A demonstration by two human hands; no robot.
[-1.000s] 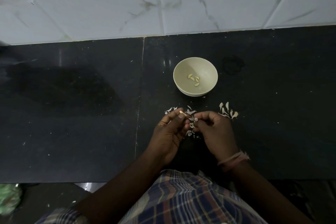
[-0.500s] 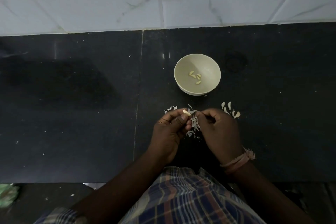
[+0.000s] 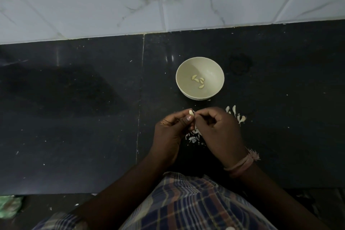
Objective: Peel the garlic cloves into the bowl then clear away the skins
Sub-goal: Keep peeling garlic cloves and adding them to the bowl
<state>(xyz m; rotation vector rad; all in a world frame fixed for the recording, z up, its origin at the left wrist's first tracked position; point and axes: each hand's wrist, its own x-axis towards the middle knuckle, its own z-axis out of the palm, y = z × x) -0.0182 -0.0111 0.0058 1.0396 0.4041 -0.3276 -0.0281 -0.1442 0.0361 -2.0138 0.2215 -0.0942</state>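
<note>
A pale bowl (image 3: pixel 188 67) stands on the black counter (image 3: pixel 74 117) and holds several peeled garlic cloves (image 3: pixel 198 81). Just in front of it my left hand (image 3: pixel 169 132) pinches a garlic clove (image 3: pixel 191 112) between thumb and fingers. My right hand (image 3: pixel 220 132) meets it, its fingertips pinching at the same clove. A small heap of white skins (image 3: pixel 194 136) lies on the counter between and under my hands. Several unpeeled cloves (image 3: pixel 237 115) lie just right of my right hand.
A white marbled tile wall (image 3: pixel 168 0) rises behind the counter. A joint line (image 3: pixel 141 89) runs through the counter left of the bowl. Something green (image 3: pixel 9 209) lies on the floor at lower left. My checked shirt (image 3: pixel 186 203) fills the bottom.
Both hands have risen slightly toward the bowl and closed together on the clove; the right fingertips now touch the clove held by the left.
</note>
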